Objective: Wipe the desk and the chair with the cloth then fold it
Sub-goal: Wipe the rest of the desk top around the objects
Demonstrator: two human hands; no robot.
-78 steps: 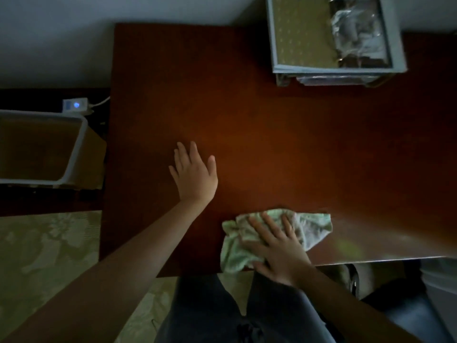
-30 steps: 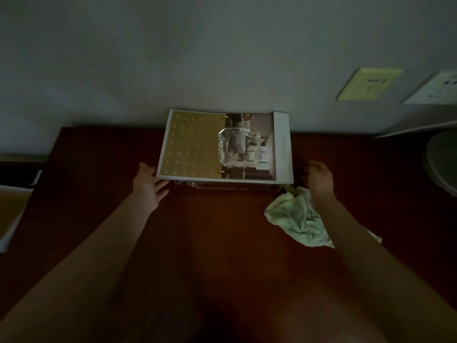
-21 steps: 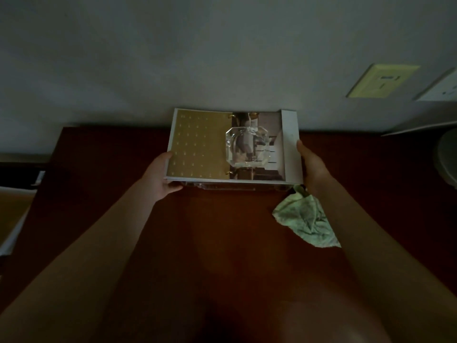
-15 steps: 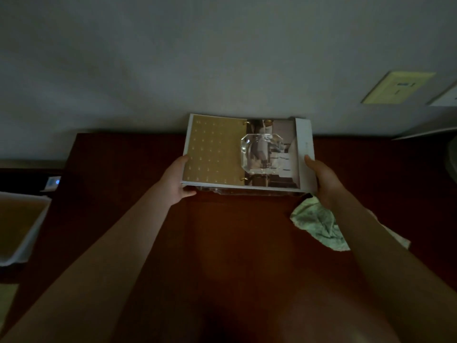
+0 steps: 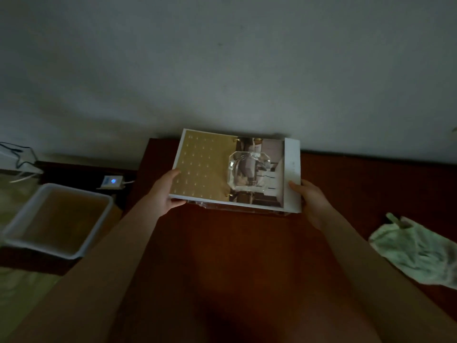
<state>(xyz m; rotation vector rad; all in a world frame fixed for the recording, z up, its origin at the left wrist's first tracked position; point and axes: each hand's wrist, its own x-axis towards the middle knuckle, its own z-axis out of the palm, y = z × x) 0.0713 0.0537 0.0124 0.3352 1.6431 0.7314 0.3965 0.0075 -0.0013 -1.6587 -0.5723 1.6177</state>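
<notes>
I am looking down over one dark red-brown desk (image 5: 235, 243) standing against a plain grey wall (image 5: 222, 70), and I am counting two bare hands in view. The left hand (image 5: 164, 193) is gripping the left edge of one open ring binder (image 5: 205, 169), thumb on top of the gold dotted page. The right hand (image 5: 312, 203) is gripping the binder's right edge, thumb lying on the white strip. One clear faceted glass dish (image 5: 249, 170) is sitting on the binder's right-hand page. I cannot tell whether the binder is resting on the desk or raised off it.

One pale green cloth (image 5: 415, 251) is lying crumpled on the desk at the right, well apart from both hands, with neither hand touching it.

Off the desk's left side I am seeing one white-rimmed bin (image 5: 76, 191) and, beyond it, one small white device (image 5: 112, 181) glowing with a single blue light.

As for writing, faint marks are showing on the binder's white strip, too small for me to read.
</notes>
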